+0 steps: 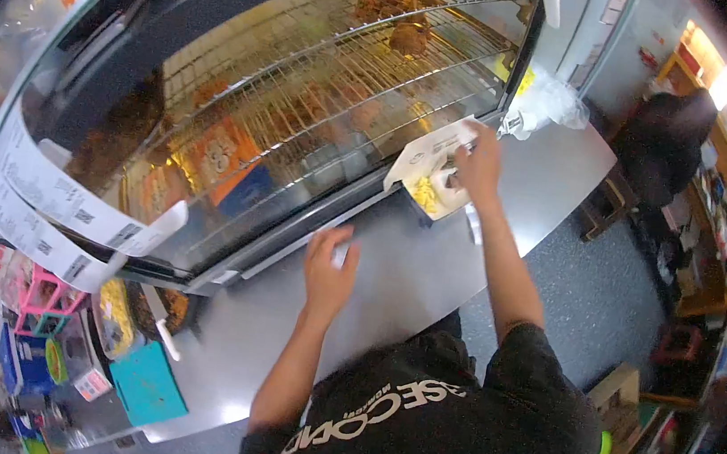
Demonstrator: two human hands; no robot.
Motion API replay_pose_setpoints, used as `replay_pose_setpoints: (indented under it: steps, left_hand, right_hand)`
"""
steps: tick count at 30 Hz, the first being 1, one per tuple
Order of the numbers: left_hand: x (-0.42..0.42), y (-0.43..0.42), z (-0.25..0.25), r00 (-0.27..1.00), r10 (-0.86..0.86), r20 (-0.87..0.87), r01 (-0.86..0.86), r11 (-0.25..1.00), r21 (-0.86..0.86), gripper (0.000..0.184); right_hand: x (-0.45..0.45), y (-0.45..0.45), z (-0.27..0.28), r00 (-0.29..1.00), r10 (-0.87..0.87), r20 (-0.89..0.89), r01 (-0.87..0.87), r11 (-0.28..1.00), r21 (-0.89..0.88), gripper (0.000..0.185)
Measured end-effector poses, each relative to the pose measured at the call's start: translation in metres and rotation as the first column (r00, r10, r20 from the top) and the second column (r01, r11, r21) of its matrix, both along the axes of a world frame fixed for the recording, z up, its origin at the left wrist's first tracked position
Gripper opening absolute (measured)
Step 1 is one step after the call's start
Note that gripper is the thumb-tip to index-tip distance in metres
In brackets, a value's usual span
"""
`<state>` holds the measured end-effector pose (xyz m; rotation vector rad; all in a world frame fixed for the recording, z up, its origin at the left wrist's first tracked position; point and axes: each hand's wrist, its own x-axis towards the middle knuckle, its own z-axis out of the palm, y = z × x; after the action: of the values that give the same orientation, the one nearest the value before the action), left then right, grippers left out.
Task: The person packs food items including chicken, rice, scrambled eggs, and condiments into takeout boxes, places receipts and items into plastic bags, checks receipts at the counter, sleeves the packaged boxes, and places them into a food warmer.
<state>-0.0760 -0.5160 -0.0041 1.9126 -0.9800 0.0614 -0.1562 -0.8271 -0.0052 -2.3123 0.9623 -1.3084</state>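
My right hand (480, 164) is at an open takeaway box (407, 156) on the metal counter, its fingers bent over the box's far side. Yellow food (424, 194) lies in the box, beside a small white container (448, 181) close to my fingers. Whether those fingers grip anything is hidden. Left of the box, my left hand (329, 270) hovers over the counter near the display cabinet's lower edge, fingers apart. Something small and pale shows by its fingers, too blurred to make out.
A glass warming cabinet (329, 214) with wire racks and fried food stands along the counter (394, 271). Paper labels (70, 203) hang from its left corner. A knife (163, 330), a teal board (148, 385) and a tray of yellow food (114, 315) are at lower left. A plastic bag (546, 100) sits beyond the box.
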Motion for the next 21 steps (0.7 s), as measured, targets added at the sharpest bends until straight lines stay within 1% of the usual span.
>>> replay_pose_setpoints:
  steps: [2, 3, 4, 6, 7, 9, 10, 11, 12, 14, 15, 17, 18, 21]
  left_hand:
    - [0.006, -0.078, -0.005, 0.991, 0.09, 0.099, -0.078, 0.99, -0.117, 0.035]
    - [0.009, -0.114, -0.005, 0.974, 0.167, 0.155, -0.153, 0.983, -0.098, 0.038]
    - [0.008, -0.14, -0.008, 0.948, 0.242, 0.205, -0.233, 0.97, -0.067, 0.041]
    - [0.003, -0.171, -0.018, 0.947, 0.261, 0.187, -0.263, 0.965, -0.013, 0.035]
    - [0.001, -0.182, -0.023, 0.946, 0.264, 0.186, -0.271, 0.963, 0.01, 0.032]
    - [0.002, -0.189, -0.041, 0.915, 0.296, 0.275, -0.308, 0.951, 0.0, 0.025]
    - [-0.003, -0.186, -0.043, 0.899, 0.306, 0.312, -0.322, 0.947, 0.0, 0.022]
    - [-0.007, -0.186, -0.046, 0.873, 0.327, 0.361, -0.335, 0.941, -0.041, 0.016]
    - [-0.013, -0.186, -0.042, 0.859, 0.324, 0.396, -0.343, 0.939, -0.023, 0.018]
    - [-0.031, -0.179, -0.035, 0.828, 0.323, 0.458, -0.367, 0.93, 0.006, 0.02]
    - [-0.041, -0.176, -0.038, 0.839, 0.329, 0.433, -0.383, 0.923, 0.041, 0.03]
    - [-0.059, -0.181, -0.051, 0.885, 0.404, 0.231, -0.417, 0.909, 0.009, 0.031]
    - [-0.065, -0.185, -0.057, 0.894, 0.429, 0.128, -0.432, 0.902, -0.006, 0.032]
    - [-0.07, -0.203, -0.073, 0.845, 0.505, -0.178, -0.52, 0.853, -0.049, 0.024]
  right_hand:
    - [-0.007, -0.056, -0.008, 0.985, 0.099, -0.139, -0.109, 0.992, -0.069, 0.045]
    - [-0.007, -0.077, -0.013, 0.966, 0.151, -0.211, -0.174, 0.98, -0.095, 0.046]
    - [-0.008, -0.09, -0.02, 0.947, 0.246, -0.204, -0.256, 0.967, -0.021, 0.045]
    - [-0.012, -0.109, -0.026, 0.898, 0.414, -0.152, -0.398, 0.909, 0.122, 0.045]
    - [-0.014, -0.11, -0.017, 0.899, 0.408, -0.156, -0.413, 0.911, 0.004, 0.042]
    - [-0.015, -0.116, 0.001, 0.914, 0.382, -0.141, -0.406, 0.881, -0.244, 0.036]
    - [-0.016, -0.125, -0.005, 0.869, 0.463, -0.174, -0.489, 0.859, -0.155, 0.034]
    - [-0.016, -0.134, -0.014, 0.815, 0.543, -0.202, -0.564, 0.823, -0.063, 0.031]
    - [-0.016, -0.144, -0.022, 0.754, 0.619, -0.222, -0.63, 0.776, 0.023, 0.028]
    - [-0.034, -0.156, -0.035, 0.686, 0.715, -0.135, -0.716, 0.696, 0.047, 0.023]
    - [-0.043, -0.16, -0.043, 0.645, 0.759, -0.088, -0.758, 0.65, 0.051, 0.021]
    - [-0.058, -0.161, -0.069, 0.611, 0.792, -0.024, -0.753, 0.59, 0.291, 0.024]
    - [-0.062, -0.158, -0.073, 0.601, 0.799, 0.01, -0.733, 0.546, 0.406, 0.026]
    - [-0.056, -0.147, -0.081, 0.723, 0.653, 0.228, -0.624, 0.473, 0.622, 0.03]
